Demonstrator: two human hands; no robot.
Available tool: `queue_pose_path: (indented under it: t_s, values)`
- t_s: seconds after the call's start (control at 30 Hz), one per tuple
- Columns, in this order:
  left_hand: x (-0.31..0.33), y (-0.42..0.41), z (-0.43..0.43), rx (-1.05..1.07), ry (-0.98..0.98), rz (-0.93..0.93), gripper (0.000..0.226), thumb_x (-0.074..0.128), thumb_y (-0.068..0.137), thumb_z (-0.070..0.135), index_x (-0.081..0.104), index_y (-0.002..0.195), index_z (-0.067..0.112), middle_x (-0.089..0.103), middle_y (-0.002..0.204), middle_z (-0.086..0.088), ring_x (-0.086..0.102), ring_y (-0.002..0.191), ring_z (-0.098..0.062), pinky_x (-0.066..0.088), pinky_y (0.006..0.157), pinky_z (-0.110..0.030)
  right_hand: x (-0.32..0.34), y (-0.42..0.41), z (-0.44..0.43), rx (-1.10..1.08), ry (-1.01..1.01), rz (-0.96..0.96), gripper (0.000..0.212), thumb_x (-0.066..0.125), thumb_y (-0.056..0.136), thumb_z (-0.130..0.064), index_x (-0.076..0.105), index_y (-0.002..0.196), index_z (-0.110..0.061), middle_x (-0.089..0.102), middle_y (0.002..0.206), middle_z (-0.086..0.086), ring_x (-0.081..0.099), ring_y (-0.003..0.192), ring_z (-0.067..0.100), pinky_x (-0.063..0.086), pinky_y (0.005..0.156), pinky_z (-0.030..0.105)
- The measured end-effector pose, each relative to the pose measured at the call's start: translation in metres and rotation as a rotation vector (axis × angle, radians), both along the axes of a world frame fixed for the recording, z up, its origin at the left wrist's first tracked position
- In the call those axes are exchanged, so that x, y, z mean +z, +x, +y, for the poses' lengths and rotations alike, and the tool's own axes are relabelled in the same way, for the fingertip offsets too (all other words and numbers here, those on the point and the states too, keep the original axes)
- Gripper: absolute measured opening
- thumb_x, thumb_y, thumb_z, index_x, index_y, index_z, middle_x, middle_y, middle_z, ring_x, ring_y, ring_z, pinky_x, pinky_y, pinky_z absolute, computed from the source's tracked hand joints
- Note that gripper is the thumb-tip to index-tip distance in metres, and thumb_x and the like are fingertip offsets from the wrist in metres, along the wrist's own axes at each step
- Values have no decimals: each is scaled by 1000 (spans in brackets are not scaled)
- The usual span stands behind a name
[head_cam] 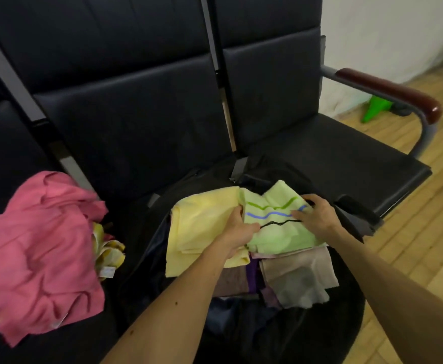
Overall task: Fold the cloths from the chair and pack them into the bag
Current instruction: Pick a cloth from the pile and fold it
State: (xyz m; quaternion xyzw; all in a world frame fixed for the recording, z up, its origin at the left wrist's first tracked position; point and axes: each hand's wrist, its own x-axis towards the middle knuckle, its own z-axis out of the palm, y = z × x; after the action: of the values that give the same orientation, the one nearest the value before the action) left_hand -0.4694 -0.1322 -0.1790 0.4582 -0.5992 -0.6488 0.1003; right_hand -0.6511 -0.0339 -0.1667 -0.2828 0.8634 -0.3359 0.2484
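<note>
A folded light green cloth [273,232] with green, blue and black wavy lines lies on top of the open black bag [307,329]. My left hand [237,229] grips its left edge, and my right hand [316,215] presses flat on its right side. A folded yellow cloth [202,227] lies beside it in the bag, partly under my left hand. Below them sit a beige cloth [299,277] and brown and purple ones. A crumpled pink cloth [39,253] is heaped on the left chair seat, over a yellow patterned cloth [109,254].
The bag rests on a row of black padded chairs [136,114]. A brown armrest [388,93] on a metal frame stands at the right. Wooden floor [412,245] runs to the right, with a green object [375,107] by the white wall.
</note>
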Motion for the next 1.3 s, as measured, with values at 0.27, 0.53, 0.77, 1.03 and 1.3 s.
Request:
queue_pose_path:
  t_s: [0.27, 0.53, 0.77, 1.03, 1.3]
  values:
    - [44, 54, -1, 57, 44, 3, 52, 63, 93, 9, 39, 138, 21, 63, 112, -10, 67, 94, -21, 61, 80, -36, 38, 51, 17, 26, 141, 166, 63, 68, 89, -36, 41, 141, -13, 58, 130, 16, 55, 117, 36, 46, 95, 45]
    - [124, 287, 19, 350, -357, 118, 13, 65, 92, 4, 64, 104, 9, 69, 78, -8, 66, 61, -15, 51, 52, -27, 70, 306, 8, 408, -283, -11, 70, 72, 87, -26, 37, 146, -11, 45, 144, 6, 43, 133, 22, 31, 111, 30]
    - [56, 528, 81, 607, -421, -423, 17, 76, 84, 7, 67, 77, 20, 69, 66, 2, 61, 54, -6, 49, 57, -23, 25, 515, -3, 789, -28, -215, 49, 74, 83, -30, 54, 126, -22, 60, 118, -4, 61, 107, 15, 49, 93, 31]
    - [-12, 582, 108, 335, -317, -839, 36, 71, 86, 40, 65, 120, 27, 65, 120, 3, 60, 111, -15, 45, 99, -27, -40, 606, -4, 839, 350, -407, 40, 78, 82, -29, 63, 118, -22, 67, 101, -9, 64, 96, 9, 54, 89, 29]
    - [-18, 568, 95, 121, -459, -961, 35, 56, 97, 39, 58, 127, 21, 61, 128, -2, 58, 117, -20, 43, 100, -31, -53, 639, -10, 734, 219, -422, 18, 62, 91, -25, 74, 78, -22, 72, 80, -1, 68, 75, 14, 55, 70, 32]
